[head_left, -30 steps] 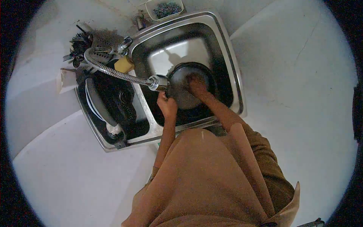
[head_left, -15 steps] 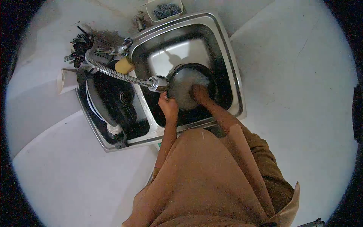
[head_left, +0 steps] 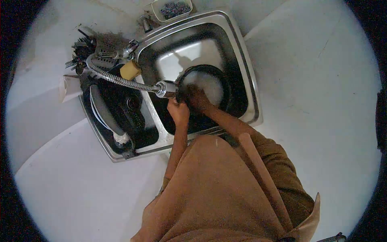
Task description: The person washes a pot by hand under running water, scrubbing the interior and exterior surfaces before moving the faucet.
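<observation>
A dark round pan (head_left: 215, 86) with a whitish, wet-looking inside sits in the lower part of the right sink basin. Closed at the pan's left edge, just below the metal tap head (head_left: 164, 89), is my left hand (head_left: 178, 111). My right hand (head_left: 197, 100) reaches into the left side of the pan; its fingers are dark and blurred, and whatever they hold is not visible. A flexible metal hose (head_left: 117, 79) leads to the tap head from the upper left.
The left basin (head_left: 151, 135) holds plates (head_left: 100, 109) and dark items. A yellow sponge (head_left: 130, 70) rests on the sink's ledge. Cutlery (head_left: 82, 50) stands at the upper left. Behind the sink is a white container (head_left: 160, 15) with scourers (head_left: 175, 9).
My right hand has moved left across the pan, from its middle to its left side. My left hand stays at the pan's left edge. The view has shifted slightly.
</observation>
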Available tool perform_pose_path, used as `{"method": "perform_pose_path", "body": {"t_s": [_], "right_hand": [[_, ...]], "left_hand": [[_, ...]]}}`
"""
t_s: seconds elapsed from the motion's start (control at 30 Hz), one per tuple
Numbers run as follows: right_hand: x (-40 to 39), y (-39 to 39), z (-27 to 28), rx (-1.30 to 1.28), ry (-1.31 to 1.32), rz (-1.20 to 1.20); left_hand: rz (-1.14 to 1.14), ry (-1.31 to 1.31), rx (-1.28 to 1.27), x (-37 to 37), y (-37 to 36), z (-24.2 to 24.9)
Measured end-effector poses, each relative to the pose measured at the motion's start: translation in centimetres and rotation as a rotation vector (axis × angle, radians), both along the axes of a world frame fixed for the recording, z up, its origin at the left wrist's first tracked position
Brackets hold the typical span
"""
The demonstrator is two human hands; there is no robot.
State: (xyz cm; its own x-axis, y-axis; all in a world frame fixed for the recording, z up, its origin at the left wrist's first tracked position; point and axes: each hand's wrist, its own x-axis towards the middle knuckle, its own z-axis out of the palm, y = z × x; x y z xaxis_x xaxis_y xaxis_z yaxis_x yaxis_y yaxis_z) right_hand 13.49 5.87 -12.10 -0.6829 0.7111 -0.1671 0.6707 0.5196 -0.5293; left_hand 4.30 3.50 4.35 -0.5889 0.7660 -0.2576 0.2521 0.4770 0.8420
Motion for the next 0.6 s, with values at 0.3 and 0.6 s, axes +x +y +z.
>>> {"method": "perform_pose_path", "body": {"t_s": [0.3,0.6], "right_hand": [[5.5,3.7,4.3,0.023,-0.248,0.66],[4.1,7.3,2.6,-0.141,-0.092,0.334]], "left_hand": [[0.057,0.023,0.258,-0.6,-1.2,-1.7],[0.074,0.015,0.027,-0.6,-1.3,-1.0]]}}
